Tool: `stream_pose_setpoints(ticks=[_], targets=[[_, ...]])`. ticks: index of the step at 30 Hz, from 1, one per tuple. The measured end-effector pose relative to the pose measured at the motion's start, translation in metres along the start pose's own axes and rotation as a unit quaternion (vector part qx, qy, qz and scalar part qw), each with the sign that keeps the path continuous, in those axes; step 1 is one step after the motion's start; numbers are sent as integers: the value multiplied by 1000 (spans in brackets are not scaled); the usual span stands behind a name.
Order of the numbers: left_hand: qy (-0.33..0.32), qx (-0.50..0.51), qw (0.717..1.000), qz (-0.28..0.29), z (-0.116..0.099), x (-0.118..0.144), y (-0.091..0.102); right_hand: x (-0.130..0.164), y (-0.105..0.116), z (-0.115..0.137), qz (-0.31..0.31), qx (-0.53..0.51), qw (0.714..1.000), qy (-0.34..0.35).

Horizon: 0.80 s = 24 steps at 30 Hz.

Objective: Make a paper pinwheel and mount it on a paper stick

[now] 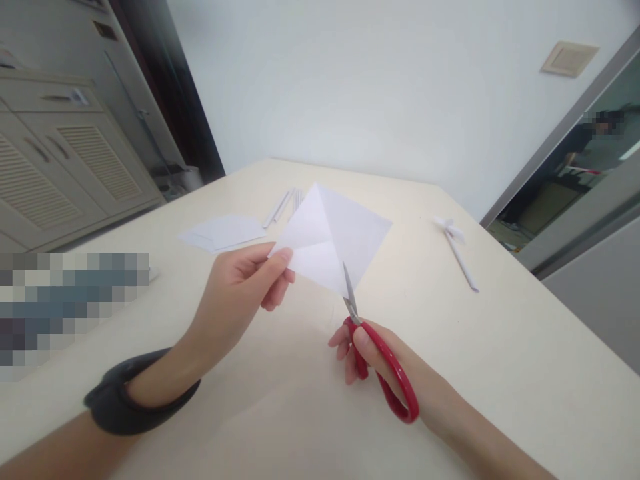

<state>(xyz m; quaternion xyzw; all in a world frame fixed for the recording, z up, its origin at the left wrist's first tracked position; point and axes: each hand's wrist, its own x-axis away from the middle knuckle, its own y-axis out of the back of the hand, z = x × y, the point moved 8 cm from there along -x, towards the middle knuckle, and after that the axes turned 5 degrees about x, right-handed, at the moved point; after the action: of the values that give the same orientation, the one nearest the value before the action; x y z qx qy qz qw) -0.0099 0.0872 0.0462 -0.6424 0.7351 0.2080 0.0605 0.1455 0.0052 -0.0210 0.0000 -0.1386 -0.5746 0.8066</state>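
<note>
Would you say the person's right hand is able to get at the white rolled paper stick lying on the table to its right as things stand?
Probably not straight away: the right hand is closed on the red-handled scissors, whose blades are at the folded white paper. The white rolled paper stick lies in the open on the cream table, nothing between.

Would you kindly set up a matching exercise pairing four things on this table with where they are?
Things:
1. folded white paper sheet
2. red-handled scissors
3. flat white paper pieces
4. white rolled paper stick with a bow

Places:
A. lying on the cream table to the far right, apart from both hands
B. pinched at its corner by the left hand
C. gripped in the right hand, blades at the sheet's lower edge
D. lying flat on the table behind the left hand

Pairs: 1-B, 2-C, 3-D, 4-A
</note>
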Motion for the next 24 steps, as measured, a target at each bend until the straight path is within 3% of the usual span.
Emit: stream_pose_setpoints(ticks=[24], targets=[[4,19,1000,15,0,2,0,0,0,-2,-1,-4,1000,-12]])
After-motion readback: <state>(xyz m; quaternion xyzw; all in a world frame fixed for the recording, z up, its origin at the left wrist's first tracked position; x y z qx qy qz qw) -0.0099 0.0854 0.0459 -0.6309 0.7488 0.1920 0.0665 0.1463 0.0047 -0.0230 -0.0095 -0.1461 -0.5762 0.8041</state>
